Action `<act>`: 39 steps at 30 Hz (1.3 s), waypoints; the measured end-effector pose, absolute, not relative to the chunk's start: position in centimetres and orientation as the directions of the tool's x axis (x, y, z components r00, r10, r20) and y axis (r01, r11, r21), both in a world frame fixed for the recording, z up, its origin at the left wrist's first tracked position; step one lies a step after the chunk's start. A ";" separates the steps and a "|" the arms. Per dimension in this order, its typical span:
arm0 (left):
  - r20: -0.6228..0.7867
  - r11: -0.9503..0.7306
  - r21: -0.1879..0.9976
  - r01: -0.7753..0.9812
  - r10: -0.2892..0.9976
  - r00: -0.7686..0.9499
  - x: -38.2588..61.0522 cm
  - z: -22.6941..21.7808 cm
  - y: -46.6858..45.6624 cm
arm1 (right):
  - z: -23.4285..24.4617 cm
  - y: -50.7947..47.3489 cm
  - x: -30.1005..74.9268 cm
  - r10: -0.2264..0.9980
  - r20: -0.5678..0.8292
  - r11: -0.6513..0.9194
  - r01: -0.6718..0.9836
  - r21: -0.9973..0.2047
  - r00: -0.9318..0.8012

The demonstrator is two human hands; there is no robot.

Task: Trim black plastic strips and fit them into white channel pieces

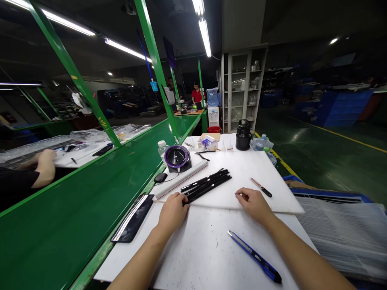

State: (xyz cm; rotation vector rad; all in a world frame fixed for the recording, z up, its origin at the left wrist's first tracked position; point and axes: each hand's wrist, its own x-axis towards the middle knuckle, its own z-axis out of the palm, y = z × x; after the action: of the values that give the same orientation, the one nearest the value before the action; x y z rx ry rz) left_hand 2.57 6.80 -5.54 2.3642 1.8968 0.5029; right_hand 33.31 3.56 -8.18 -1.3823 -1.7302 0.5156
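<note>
Now the left hand point(173, 210) is closed on the near end of the black strips point(215, 183), out on the white sheet point(254, 163); the right hand point(254, 204) curls, fingertips meeting or not, I can't tell, near a red-and-black knife point(261, 188).

Black strips point(211, 183): glossy, smooth, apparently plastic. White foam-like pad point(281, 189): matt. Tabletop point(199, 249): smooth, lightly specked. Blue utility knife point(254, 255): plastic handle, metal blade. Green partition point(84, 205): smooth, painted-looking, with glossy reflections. Dark panel point(134, 221): mirror-glossy.
</note>
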 end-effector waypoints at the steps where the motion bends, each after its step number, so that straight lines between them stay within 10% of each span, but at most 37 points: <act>1: 0.214 -0.238 0.254 0.938 0.959 0.185 2.6 -5.5 6.7 | -8.2 3.5 33.3 0.935 0.353 0.308 0.587 -0.749 -0.039; 13: 0.236 -0.274 0.333 0.902 0.951 0.202 2.4 -4.1 5.2 | -8.0 3.5 33.3 0.950 0.312 0.291 0.409 -0.865 -0.014; 22: -0.184 0.007 0.852 0.523 0.940 0.289 1.2 -2.9 0.8 | -6.0 2.0 30.9 0.956 0.257 0.222 -0.221 -0.950 -0.141; 39: -0.330 0.067 0.776 0.627 0.890 0.314 3.3 -1.4 -2.2 | -6.5 2.0 30.8 0.962 0.220 0.125 -0.453 -0.882 -0.162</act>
State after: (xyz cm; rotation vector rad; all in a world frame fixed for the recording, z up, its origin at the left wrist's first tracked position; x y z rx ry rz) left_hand 3.32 -2.17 -1.38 1.6445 1.3985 0.3536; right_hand 30.84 1.96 -6.46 -0.6349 -1.0877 1.4045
